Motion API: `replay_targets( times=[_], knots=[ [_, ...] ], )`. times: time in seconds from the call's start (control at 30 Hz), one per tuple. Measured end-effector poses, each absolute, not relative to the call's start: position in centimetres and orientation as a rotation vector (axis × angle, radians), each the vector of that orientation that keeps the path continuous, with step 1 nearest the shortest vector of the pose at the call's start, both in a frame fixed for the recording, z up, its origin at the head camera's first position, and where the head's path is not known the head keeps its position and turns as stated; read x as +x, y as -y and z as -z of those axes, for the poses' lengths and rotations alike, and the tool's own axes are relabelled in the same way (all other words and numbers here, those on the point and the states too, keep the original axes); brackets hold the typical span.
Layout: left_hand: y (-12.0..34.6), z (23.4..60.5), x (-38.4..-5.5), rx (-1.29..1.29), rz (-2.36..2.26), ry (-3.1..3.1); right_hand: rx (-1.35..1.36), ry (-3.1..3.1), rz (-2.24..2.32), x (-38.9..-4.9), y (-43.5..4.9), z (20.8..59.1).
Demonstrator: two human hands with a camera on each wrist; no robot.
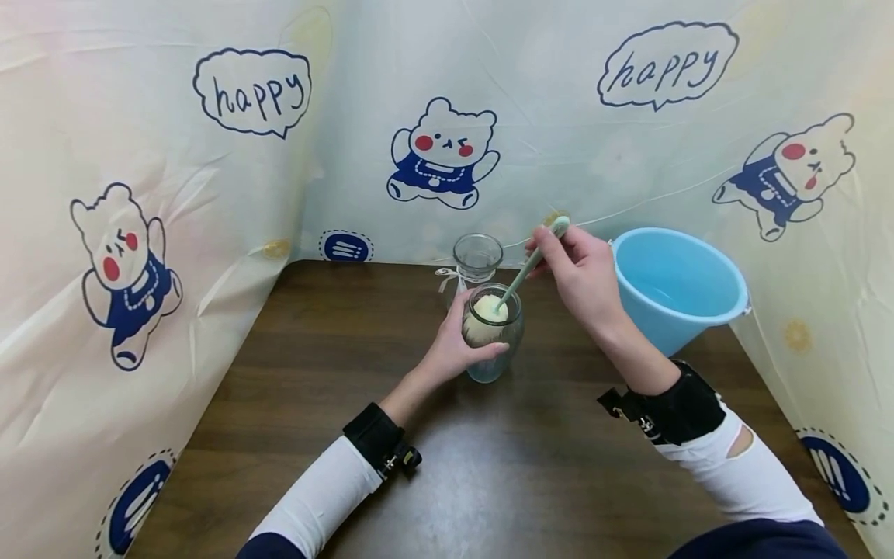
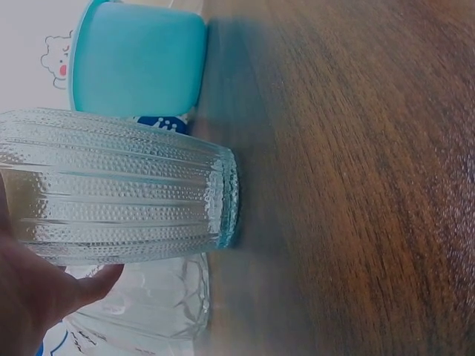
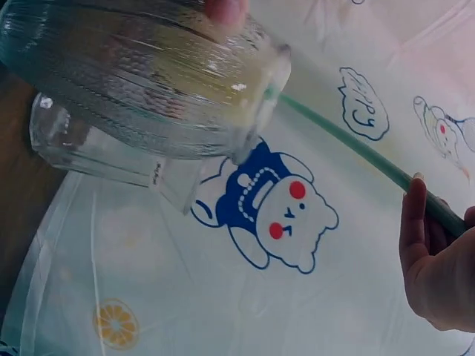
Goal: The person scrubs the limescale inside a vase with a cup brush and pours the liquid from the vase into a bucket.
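My left hand (image 1: 457, 345) grips a ribbed clear glass jar (image 1: 489, 366) around its side, the thumb across the front. In the left wrist view the jar (image 2: 126, 185) shows a dotted texture, with the fingers of the left hand (image 2: 44, 289) against its upper part. A sponge brush with a pale green handle (image 1: 527, 268) is inside the jar; its cream sponge head (image 1: 491, 308) fills the upper part. My right hand (image 1: 583, 276) pinches that handle near its top end. The handle (image 3: 356, 144) slants out of the jar's mouth in the right wrist view.
Just behind the jar stands a second glass vessel (image 1: 478, 252) with a flared mouth and a white ribbon. A light blue bucket (image 1: 653, 330) is at the back right, close to the right forearm. Printed cloth (image 1: 559, 155) hangs around the brown wooden table (image 1: 307, 349).
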State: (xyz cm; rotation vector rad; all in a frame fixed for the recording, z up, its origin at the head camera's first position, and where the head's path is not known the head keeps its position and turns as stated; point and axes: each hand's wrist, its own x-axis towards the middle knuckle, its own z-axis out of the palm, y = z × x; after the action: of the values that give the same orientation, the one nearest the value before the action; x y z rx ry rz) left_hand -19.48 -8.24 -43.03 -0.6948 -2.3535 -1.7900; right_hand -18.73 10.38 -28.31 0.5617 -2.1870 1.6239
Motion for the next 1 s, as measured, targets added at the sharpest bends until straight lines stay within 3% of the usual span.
replay_targets(
  times=[0.53, 0.8, 1.0],
  knots=[
    [8.2, 43.4, -19.4, -0.690, 1.812, 2.333, 0.553, 2.256, -1.607, -17.5, -9.9, 28.9],
    [8.3, 43.3, -19.4, -0.710, 1.828, 2.350, 0.551, 2.455, -1.423, -17.7, -9.9, 31.1],
    [8.2, 43.6, -19.9, -0.719, 1.825, 2.338, 0.538, 2.426, -1.411, -17.8, -10.1, 30.2]
  ],
)
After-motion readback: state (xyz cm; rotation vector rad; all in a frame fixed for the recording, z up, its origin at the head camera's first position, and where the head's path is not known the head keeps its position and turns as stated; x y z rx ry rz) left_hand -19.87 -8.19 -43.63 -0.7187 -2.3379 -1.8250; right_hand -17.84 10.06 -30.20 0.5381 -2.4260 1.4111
